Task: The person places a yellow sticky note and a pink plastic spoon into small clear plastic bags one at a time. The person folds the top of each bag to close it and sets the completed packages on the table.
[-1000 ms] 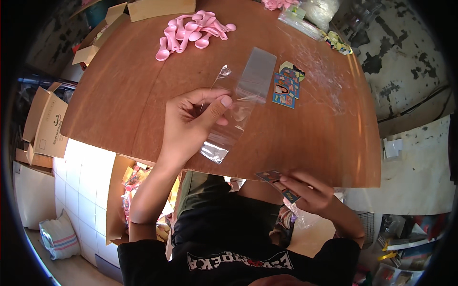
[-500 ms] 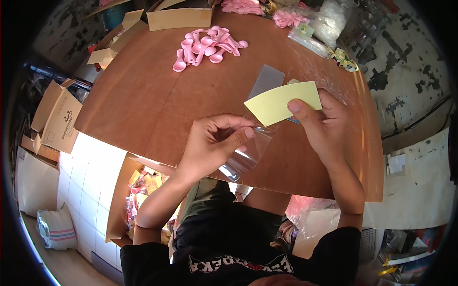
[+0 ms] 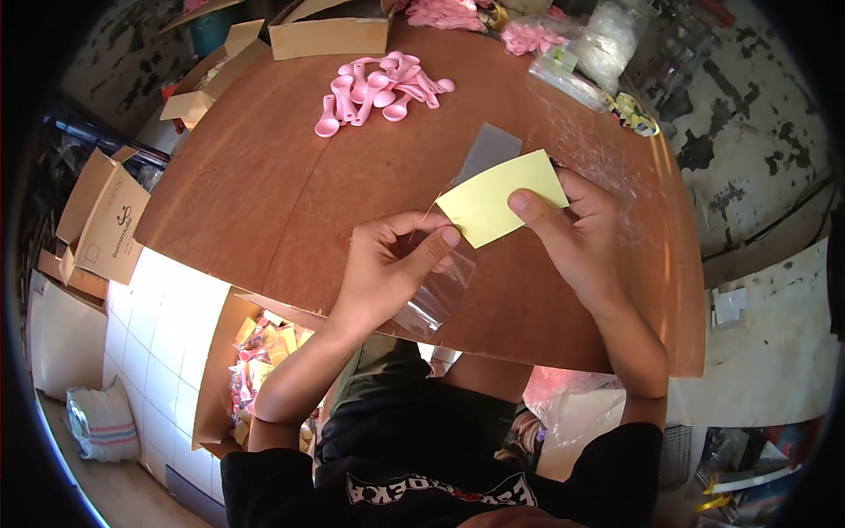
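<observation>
The yellow card [image 3: 502, 202] is held up over the table's near part, its left end meeting the mouth of a clear plastic bag [image 3: 437, 297]; whether its edge is inside cannot be told. The right hand [image 3: 588, 231] grips the card's right end, thumb on top. The left hand [image 3: 383, 264] pinches the bag near its mouth between thumb and fingers. A corner of the card could snag or crease if the thin film clings together, and the bag could slip or tear if that pinch is uneven. Beyond lie a flat translucent stack [image 3: 493, 150], then pink spoons [image 3: 377, 88] heaped on the brown table [image 3: 238, 194].
</observation>
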`<state>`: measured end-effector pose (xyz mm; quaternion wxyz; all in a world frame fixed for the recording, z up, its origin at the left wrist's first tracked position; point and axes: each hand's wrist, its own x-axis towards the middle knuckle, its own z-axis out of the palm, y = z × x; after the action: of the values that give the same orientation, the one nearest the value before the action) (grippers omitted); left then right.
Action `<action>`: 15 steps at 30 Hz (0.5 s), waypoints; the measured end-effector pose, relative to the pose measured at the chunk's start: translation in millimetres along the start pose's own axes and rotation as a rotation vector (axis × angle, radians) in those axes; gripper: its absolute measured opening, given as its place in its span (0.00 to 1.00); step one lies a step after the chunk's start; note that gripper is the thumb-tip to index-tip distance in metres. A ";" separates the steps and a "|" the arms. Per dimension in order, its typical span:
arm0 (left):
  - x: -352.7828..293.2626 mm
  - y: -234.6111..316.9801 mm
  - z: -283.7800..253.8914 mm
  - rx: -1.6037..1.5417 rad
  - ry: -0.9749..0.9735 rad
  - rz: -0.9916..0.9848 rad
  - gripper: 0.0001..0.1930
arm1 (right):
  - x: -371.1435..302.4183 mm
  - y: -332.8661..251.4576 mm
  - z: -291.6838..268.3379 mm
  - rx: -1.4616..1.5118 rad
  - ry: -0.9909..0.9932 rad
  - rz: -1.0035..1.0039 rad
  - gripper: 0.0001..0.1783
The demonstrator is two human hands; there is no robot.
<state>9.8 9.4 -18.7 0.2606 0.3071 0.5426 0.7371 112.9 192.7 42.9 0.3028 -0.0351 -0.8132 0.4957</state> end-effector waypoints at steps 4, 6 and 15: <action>-0.2 -1.1 -7.4 0.005 0.030 0.016 0.09 | 6.8 -4.0 2.4 -0.036 -0.099 -0.037 0.10; -0.4 0.5 -10.4 0.049 0.004 -0.011 0.09 | 12.1 -5.3 0.0 -0.105 -0.155 -0.056 0.10; -0.8 1.3 -11.0 0.037 -0.021 -0.001 0.11 | 13.7 2.3 3.7 -0.018 -0.021 -0.132 0.16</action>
<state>2.2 1.4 -20.0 0.2609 0.3197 0.5535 0.7235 99.2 195.8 46.1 0.3259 0.0212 -0.8213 0.4679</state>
